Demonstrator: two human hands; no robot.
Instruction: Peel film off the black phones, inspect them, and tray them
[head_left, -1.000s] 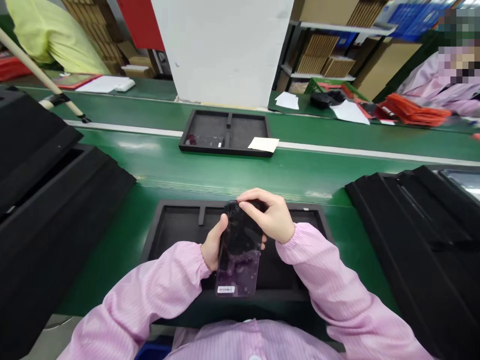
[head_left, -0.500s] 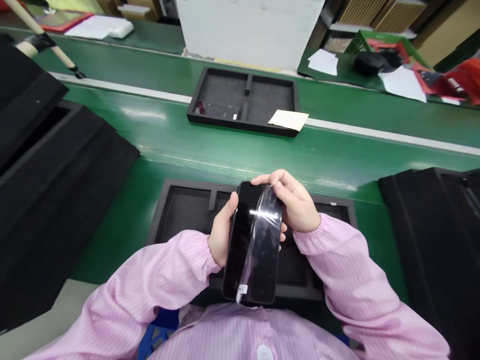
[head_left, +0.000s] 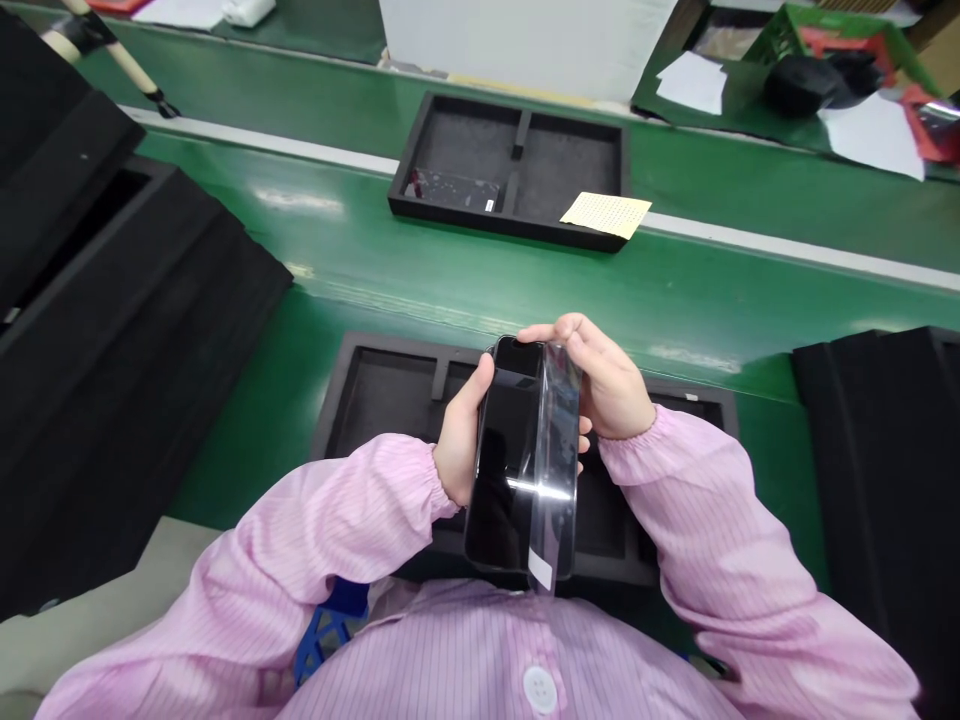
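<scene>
My left hand (head_left: pixel 463 425) is wrapped round a black smartphone (head_left: pixel 504 460), thumb along its left edge and fingertips showing past its right edge. The phone's glossy screen faces up. A clear protective film (head_left: pixel 553 450) with a white tab at its lower end lies loose along the right half of the screen. At the phone's top right corner, my right hand (head_left: pixel 600 375) pinches the film's upper end between thumb and fingers. Beneath the phone is a black foam tray (head_left: pixel 382 400) with compartments, partly hidden by my arms.
A second black tray (head_left: pixel 574 165) farther back holds a dark glossy panel (head_left: pixel 457 189) and a yellow label sheet (head_left: pixel 606 213). Stacks of black trays stand at left (head_left: pixel 142 360) and right (head_left: pixel 870 460). A green crate (head_left: pixel 847 35) sits at the back right.
The film has shifted rightward across the screen, baring more of its left side; the tab at its lower end moved right too. The view has tilted down slightly. Both hands keep their grip.
</scene>
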